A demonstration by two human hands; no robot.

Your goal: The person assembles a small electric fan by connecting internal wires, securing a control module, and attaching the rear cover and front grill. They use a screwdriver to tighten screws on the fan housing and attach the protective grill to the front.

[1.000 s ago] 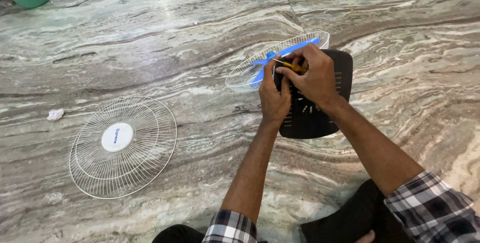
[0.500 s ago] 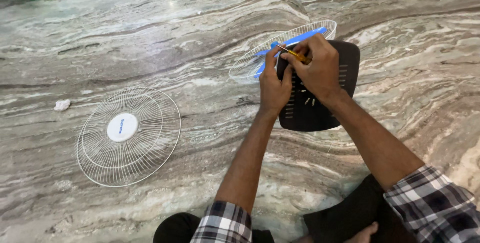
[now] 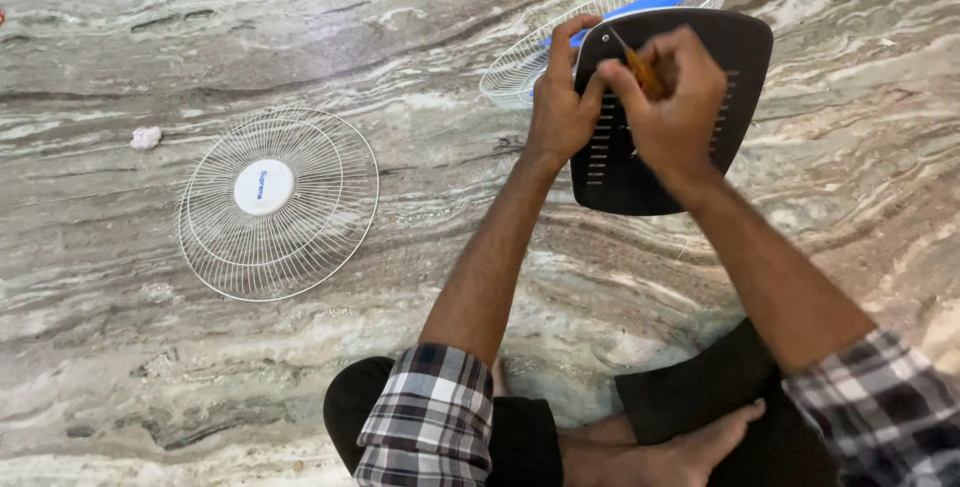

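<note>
On marble floor (image 3: pixel 300 37), hands (image 3: pixel 620 107) gripping fan base (image 3: pixel 740 77)

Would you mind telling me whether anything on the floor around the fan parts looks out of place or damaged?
Only a small crumpled white scrap lies loose on the marble floor, left of the detached white wire fan guard. The guard and the black base that both hands work on show no visible damage.
</note>
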